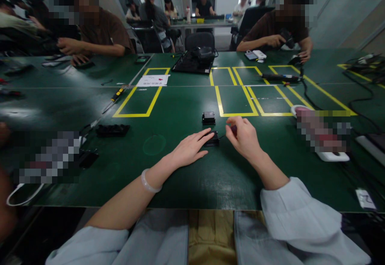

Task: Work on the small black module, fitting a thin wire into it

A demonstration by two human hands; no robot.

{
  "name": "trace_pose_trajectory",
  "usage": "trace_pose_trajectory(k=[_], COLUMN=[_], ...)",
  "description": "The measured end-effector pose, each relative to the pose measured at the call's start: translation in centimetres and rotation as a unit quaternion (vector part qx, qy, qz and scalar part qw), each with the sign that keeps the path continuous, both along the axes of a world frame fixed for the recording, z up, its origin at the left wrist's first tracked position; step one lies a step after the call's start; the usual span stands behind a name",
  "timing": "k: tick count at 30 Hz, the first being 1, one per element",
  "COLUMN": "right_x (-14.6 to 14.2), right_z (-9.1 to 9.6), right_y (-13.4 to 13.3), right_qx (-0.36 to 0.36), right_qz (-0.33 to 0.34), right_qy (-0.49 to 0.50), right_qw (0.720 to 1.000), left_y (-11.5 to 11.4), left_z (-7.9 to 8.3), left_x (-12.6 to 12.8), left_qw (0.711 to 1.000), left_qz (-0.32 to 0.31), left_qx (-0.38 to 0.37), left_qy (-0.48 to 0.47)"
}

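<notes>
My left hand (191, 148) reaches in from the left, fingers stretched over a small black block (214, 139) and thumb along its near side, holding it against the table. The fingers cover part of the block. To its right, my right hand (245, 136) is closed around the dark handle of what looks like a small screwdriver (234, 129). Its thin shaft points left at the block's side; the tip is too small to make out. Just behind stands a second small black block (208, 117) with a grey top, touched by neither hand.
On the green table (180, 184) lie a black-yellow screwdriver (117, 94), a black ridged part (112, 130), a paper sheet (152, 80) and yellow tape outlines. A pixelated white-edged item (333, 155) lies right, near cables. Two people work across the table; a black flat panel (189, 64) lies between them.
</notes>
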State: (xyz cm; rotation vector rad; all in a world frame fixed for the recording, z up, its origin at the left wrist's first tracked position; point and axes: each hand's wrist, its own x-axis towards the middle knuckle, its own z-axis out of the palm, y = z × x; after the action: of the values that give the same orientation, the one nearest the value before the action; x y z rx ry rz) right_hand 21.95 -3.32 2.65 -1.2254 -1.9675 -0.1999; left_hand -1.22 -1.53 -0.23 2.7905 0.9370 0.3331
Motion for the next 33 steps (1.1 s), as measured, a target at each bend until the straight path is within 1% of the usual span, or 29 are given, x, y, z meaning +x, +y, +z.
trace_pose_trajectory(k=[9,15,21,28,33], right_x=[-0.02,0.05,-0.11,-0.12,-0.08], right_z=[0.16,0.03,0.11,0.17,0.23], right_y=[-0.05,-0.01,0.01,-0.09,-0.13], right_qx=[0.004,0.01,0.012,-0.006,-0.001], right_qz=[0.011,0.003,0.0,0.003,0.002], right_qy=[-0.003,-0.016,0.004,0.009,-0.008], right_qw=[1.0,1.0,1.0,1.0,1.0], left_y=[0.03,-0.07,-0.05,0.0,0.06], left_z=[0.13,0.25,0.24,0.06,0.06], left_x=[0.09,0.06,0.06,0.0,-0.04], left_qw=[1.0,1.0,1.0,1.0,1.0], left_qz=[0.002,0.0,0.003,-0.002,-0.006], left_qx=[-0.005,-0.002,-0.004,-0.002,-0.003], left_qy=[0.002,0.005,0.003,-0.008,-0.005])
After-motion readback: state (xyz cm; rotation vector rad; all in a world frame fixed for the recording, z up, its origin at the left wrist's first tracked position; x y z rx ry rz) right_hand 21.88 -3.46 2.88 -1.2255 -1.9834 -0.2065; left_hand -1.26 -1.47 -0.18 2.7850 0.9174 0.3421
